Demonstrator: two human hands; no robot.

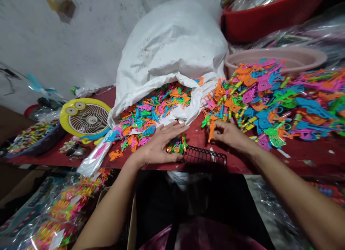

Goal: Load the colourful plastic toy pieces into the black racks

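My right hand (228,135) pinches a small orange plastic piece (211,130) between thumb and fingers, just above the red tabletop. My left hand (159,144) is open, its fingers stretched out and the thumb apart. It rests beside the left end of a black wire rack (206,154) near the table's front edge. Several small green and orange plastic pieces (176,148) stand at that end of the rack, partly hidden by the left hand. Behind the left hand, a white woven sack (172,41) lies with its mouth open, spilling colourful plastic pieces (151,110).
A large heap of colourful plastic toys (258,99) covers the table's right, before a pink basin (296,58). A red tub (272,18) stands behind. On the left are a yellow fan (88,119), a clear plastic bag (95,156) and a basket (40,142) of small pieces.
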